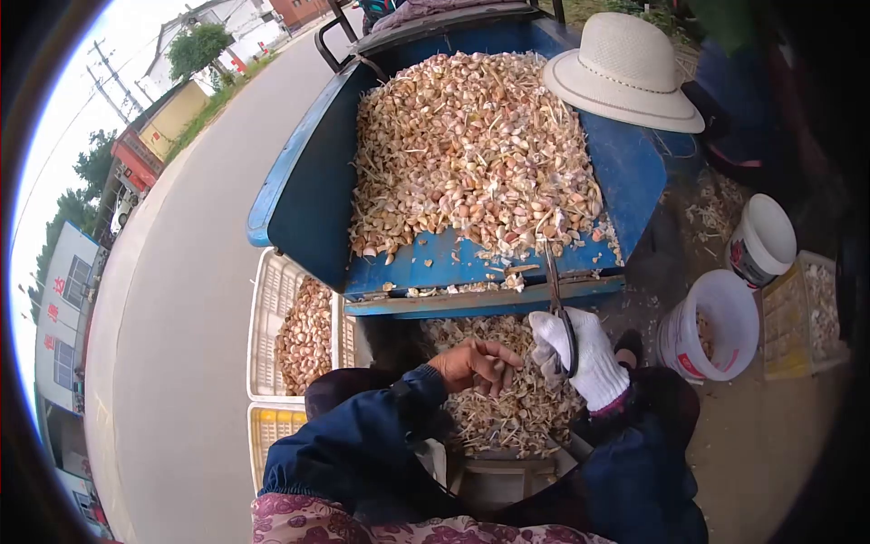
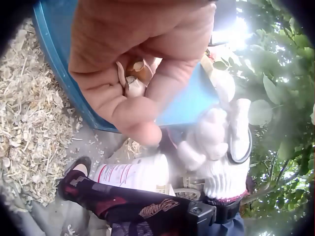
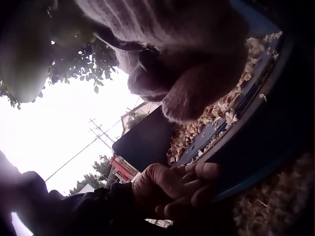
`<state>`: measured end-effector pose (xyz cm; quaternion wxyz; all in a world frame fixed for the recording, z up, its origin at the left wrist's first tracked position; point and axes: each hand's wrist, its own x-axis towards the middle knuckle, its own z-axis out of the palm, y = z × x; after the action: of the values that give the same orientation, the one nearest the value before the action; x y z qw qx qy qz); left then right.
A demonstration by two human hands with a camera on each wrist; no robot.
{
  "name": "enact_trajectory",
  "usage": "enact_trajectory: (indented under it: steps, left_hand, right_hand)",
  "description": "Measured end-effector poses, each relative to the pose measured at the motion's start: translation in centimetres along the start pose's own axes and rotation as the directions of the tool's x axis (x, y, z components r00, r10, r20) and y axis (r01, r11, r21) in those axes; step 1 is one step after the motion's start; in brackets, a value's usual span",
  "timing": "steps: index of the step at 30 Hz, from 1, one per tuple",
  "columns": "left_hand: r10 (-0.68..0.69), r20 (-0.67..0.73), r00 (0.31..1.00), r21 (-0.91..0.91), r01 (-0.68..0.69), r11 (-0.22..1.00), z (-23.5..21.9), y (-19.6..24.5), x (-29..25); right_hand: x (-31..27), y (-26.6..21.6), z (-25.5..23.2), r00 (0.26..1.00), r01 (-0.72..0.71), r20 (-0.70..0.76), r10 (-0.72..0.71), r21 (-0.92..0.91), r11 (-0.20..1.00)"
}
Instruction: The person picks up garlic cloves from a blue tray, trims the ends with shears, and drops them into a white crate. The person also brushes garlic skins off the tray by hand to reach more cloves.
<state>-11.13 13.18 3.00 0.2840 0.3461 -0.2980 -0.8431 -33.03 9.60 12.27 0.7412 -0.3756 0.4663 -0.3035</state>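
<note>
- The left wrist view alone shows what the bare left hand (image 1: pixel 476 365) holds: at least two garlic cloves (image 2: pixel 135 87), inside its curled fingers; the other two views hide them.
- The head view shows the full scissors (image 1: pixel 555 295), one pair, gripped by the gloved right hand (image 1: pixel 584 354), blades towards the blue cargo bed (image 1: pixel 304 159); the right wrist view catches only dark handle parts.
- The cargo bed carries one large heap of garlic (image 1: pixel 480 145), too many pieces to count; one sun hat (image 1: pixel 625 68) sits at its right side.
- Below the hands lies one pile of trimmings (image 1: pixel 517 412).
- Two white buckets (image 1: pixel 675 331) stand at right.
- Three crates show: a white crate (image 1: pixel 269 322) holding cloves and a yellow crate (image 1: pixel 272 431) at left, one yellowish crate (image 1: pixel 785 343) at right.
</note>
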Motion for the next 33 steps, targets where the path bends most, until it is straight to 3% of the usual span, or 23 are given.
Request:
enact_trajectory:
  steps: [1, 3, 6, 7, 8, 10, 12, 13, 15, 16, 18, 19, 20, 22, 23, 24, 26, 28, 30, 32, 33]
  left_hand:
    - [-0.014, -0.002, 1.0, -0.052, 0.014, 0.999, 0.9, 1.1, -0.6]
    - [0.095, 0.1, 0.99, -0.085, -0.087, 0.993, 1.6, 2.0, -0.7]
    - [0.164, 0.175, 0.971, -0.262, -0.114, 0.958, 1.7, 3.0, 0.1]
    - [0.16, 0.187, 0.969, -0.274, -0.105, 0.956, 1.8, 3.1, 0.5]
    - [0.151, 0.143, 0.978, -0.312, -0.1, 0.945, 1.9, 3.2, 0.6]
    - [0.13, 0.101, 0.986, -0.368, -0.084, 0.926, 2.2, 3.4, 0.6]
    - [0.135, 0.119, 0.984, -0.375, -0.081, 0.923, 1.7, 3.7, 0.7]
    - [0.132, 0.116, 0.984, -0.381, -0.079, 0.921, 1.5, 3.9, 0.7]
    - [0.082, 0.091, 0.992, -0.205, -0.062, 0.977, 1.7, 4.3, 0.9]
    - [0.08, 0.092, 0.993, -0.208, -0.059, 0.976, 1.7, 4.1, 0.9]
    - [0.063, 0.055, 0.997, -0.304, -0.043, 0.952, 1.8, 3.8, 1.1]
    - [0.073, 0.088, 0.993, -0.328, -0.04, 0.944, 1.5, 3.6, 1.1]
    - [0.072, 0.088, 0.994, -0.328, -0.039, 0.944, 1.5, 3.4, 1.1]
    - [0.107, -0.011, 0.994, -0.227, -0.107, 0.968, 1.4, 2.9, 0.9]
    - [0.099, -0.066, 0.993, -0.234, -0.112, 0.966, 0.9, 2.6, 0.7]
    - [0.131, -0.11, 0.985, -0.213, -0.152, 0.965, 0.2, 2.2, 0.7]
    - [0.114, -0.204, 0.972, -0.206, -0.156, 0.966, -1.6, 1.6, 0.2]
    - [0.092, -0.278, 0.956, -0.167, -0.143, 0.976, -3.6, 2.3, -0.8]
    - [0.204, -0.571, 0.795, -0.007, -0.254, 0.967, -5.4, 4.1, -1.4]
    - [0.339, -0.743, 0.577, 0.239, -0.245, 0.94, -6.4, 7.9, -1.6]
    - [0.491, -0.722, 0.487, 0.431, -0.238, 0.87, -8.6, 9.2, -1.3]
  right_hand:
    - [-0.1, 0.1, -0.1, 0.996, 0.092, -0.015, -0.093, -0.074, 0.993]
    - [1.4, 1.2, -1.0, 0.979, 0.193, -0.018, -0.201, -0.21, 0.958]
    - [2.3, 1.6, -1.2, 0.954, 0.297, 0.04, -0.297, -0.259, 0.919]
    - [2.6, 1.6, -1.1, 0.944, 0.32, 0.043, -0.326, -0.359, 0.877]
    - [2.5, 1.4, -0.8, 0.957, 0.287, 0.066, -0.282, -0.328, 0.9]
    - [2.9, 1.9, -0.3, 0.843, 0.538, 0.234, -0.484, -0.386, 0.749]
    - [2.9, 2.0, 0.2, 0.876, 0.48, 0.255, -0.411, -0.367, 0.797]
    - [3.1, 2.3, 0.5, 0.911, 0.411, 0.171, -0.374, -0.343, 0.844]
    - [3.2, 2.3, 1.1, 0.963, 0.266, 0.035, -0.267, -0.282, 0.922]
    - [3.4, 2.4, 1.0, 0.964, 0.262, 0.032, -0.264, -0.283, 0.923]
    - [4.0, 3.0, 0.8, 0.888, 0.44, 0.056, -0.456, -0.39, 0.809]
    - [4.3, 3.5, 0.8, 0.934, 0.346, -0.007, -0.357, -0.232, 0.909]
    - [4.2, 3.5, 0.6, 0.934, 0.345, -0.008, -0.357, -0.232, 0.909]
    - [3.7, 2.9, 0.1, 0.884, 0.402, -0.04, -0.465, -0.444, 0.801]
    - [3.6, 2.9, -0.4, 0.894, 0.384, -0.056, -0.444, -0.411, 0.827]
    - [2.4, 1.2, -0.3, 0.949, 0.265, -0.074, -0.307, -0.34, 0.902]
    - [1.7, 0.5, -0.9, 0.938, 0.243, -0.137, -0.319, -0.397, 0.885]
    - [2.0, 0.6, -2.5, 0.861, 0.331, -0.056, -0.505, -0.693, 0.64]
    - [1.8, 0.1, -2.8, 0.884, 0.16, -0.027, -0.466, -0.92, 0.357]
    - [1.5, 0.8, -1.9, 0.884, 0.129, -0.079, -0.461, -0.906, 0.402]
    - [1.6, 1.3, -1.8, 0.861, 0.169, -0.067, -0.505, -0.897, 0.407]
